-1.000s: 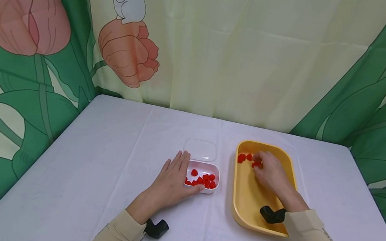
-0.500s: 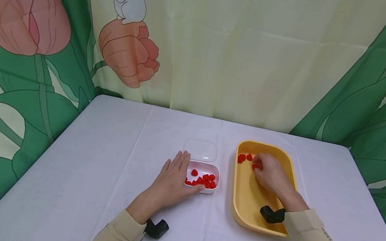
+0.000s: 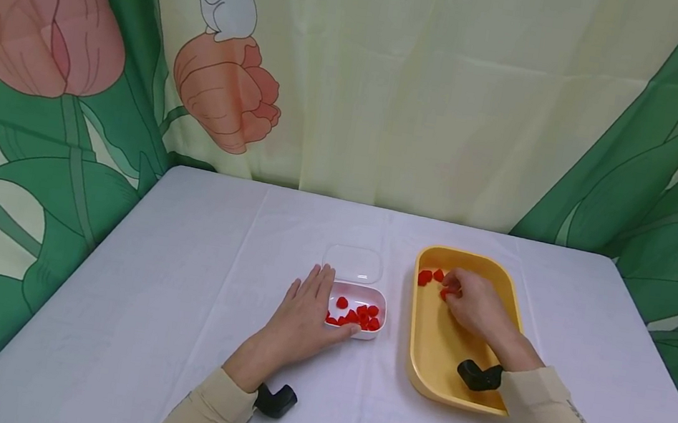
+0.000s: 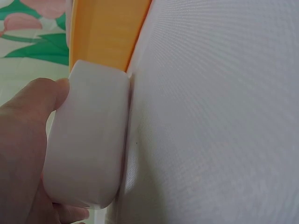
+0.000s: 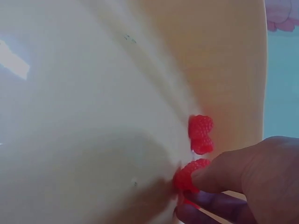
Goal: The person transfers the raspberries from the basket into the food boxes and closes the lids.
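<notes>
My left hand (image 3: 298,318) rests against a small white box (image 3: 383,312), with fairly straight fingers along its left side and the thumb at its near rim. Several red raspberries (image 3: 362,312) lie inside the box. In the left wrist view the thumb touches the rim of the upright box wall (image 4: 88,135). My right hand (image 3: 474,303) reaches into a yellow tray (image 3: 421,368) and pinches a raspberry (image 5: 186,178) between thumb and fingers. Another bit of red shows below it, partly hidden by the fingers. More raspberries (image 5: 202,135) sit beside it along the tray wall.
A clear plastic lid (image 3: 352,264) lies on the white tablecloth (image 3: 121,325) just behind the box. The tray stands right of the box with a narrow strip of cloth between. A printed curtain (image 3: 395,89) hangs behind the table.
My right fingertips and the raspberry at them have shifted slightly toward the near side of the tray. My left hand and the box have stayed in place.
</notes>
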Motion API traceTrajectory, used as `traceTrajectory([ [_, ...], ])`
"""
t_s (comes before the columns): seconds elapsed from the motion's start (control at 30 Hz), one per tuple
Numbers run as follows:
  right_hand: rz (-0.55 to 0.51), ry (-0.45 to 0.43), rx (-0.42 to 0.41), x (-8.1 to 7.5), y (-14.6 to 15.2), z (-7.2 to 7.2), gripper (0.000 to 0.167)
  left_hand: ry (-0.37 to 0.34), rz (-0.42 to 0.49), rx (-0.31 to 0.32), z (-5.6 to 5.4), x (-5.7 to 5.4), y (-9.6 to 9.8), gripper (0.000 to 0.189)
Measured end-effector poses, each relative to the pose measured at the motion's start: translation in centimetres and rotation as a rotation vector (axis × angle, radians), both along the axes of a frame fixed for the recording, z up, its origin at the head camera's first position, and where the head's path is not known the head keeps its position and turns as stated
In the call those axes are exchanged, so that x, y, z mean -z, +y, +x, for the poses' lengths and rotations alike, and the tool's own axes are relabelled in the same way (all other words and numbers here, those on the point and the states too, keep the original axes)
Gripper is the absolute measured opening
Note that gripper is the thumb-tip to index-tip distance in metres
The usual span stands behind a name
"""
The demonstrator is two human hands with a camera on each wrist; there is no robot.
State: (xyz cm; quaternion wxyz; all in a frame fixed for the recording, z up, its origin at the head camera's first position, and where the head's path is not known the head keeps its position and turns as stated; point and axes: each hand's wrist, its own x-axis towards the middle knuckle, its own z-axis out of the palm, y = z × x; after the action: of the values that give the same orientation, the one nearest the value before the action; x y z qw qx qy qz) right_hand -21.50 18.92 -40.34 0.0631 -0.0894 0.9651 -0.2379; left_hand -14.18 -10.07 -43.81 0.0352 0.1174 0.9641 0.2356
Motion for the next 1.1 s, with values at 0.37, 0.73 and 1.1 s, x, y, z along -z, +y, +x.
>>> traceTrajectory([
  [0.37,-0.006,-0.03,-0.012,-0.2,-0.1,0.0,0.022,-0.003,0.0,-0.008,-0.1,0.1,0.0,0.105],
  [0.73,-0.025,0.057,-0.052,-0.6,-0.2,0.3,0.019,-0.01,-0.008,-0.009,0.0,0.1,0.0,0.105],
  [1.1,-0.062,0.06,-0.052,-2.2,-0.9,1.4,0.02,-0.013,-0.003,-0.013,-0.1,0.0,0.2,0.105],
])
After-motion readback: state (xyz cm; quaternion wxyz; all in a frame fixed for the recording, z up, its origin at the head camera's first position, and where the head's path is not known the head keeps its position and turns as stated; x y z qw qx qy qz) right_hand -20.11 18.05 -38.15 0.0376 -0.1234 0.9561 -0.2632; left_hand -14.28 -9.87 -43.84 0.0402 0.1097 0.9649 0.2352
